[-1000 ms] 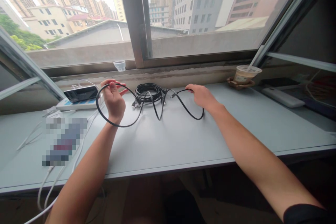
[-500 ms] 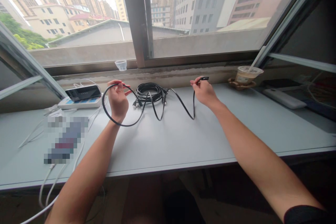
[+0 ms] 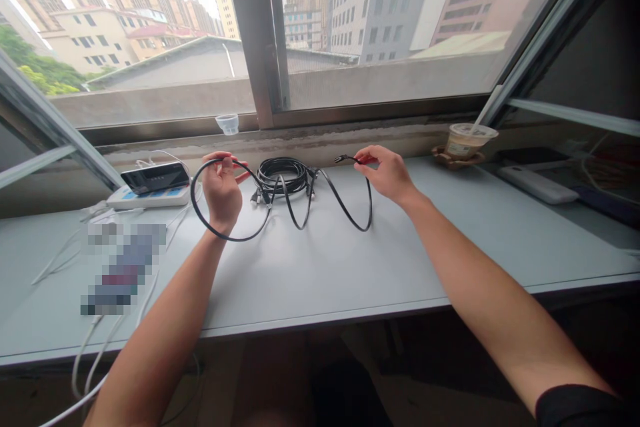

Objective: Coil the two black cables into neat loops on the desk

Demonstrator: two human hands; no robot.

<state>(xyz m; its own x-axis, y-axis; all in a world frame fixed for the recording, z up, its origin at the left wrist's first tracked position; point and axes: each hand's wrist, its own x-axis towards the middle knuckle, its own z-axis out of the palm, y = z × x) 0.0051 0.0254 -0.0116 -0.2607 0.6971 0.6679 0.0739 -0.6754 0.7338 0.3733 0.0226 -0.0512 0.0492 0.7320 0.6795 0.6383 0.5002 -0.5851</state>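
Observation:
A long black cable (image 3: 345,207) lies in loops on the grey-white desk (image 3: 320,273) below the window. My left hand (image 3: 221,190) is closed round one loop of it, held up off the desk. My right hand (image 3: 387,173) pinches the cable close to its plug end, which points left just above the desk. Between my hands sits a coiled bundle of black cable (image 3: 283,177) near the wall.
A white power strip (image 3: 150,196) with a dark device (image 3: 155,177) on it sits at the back left, with white cables (image 3: 90,347) trailing off the desk's front edge. A small clear cup (image 3: 228,124) stands on the sill. An iced drink cup (image 3: 465,141) and a white remote-like bar (image 3: 537,185) are at the right.
My right hand lifted the cable's end off the desk, then turned so the plug points left instead of right. My left hand has stayed put with its loop.

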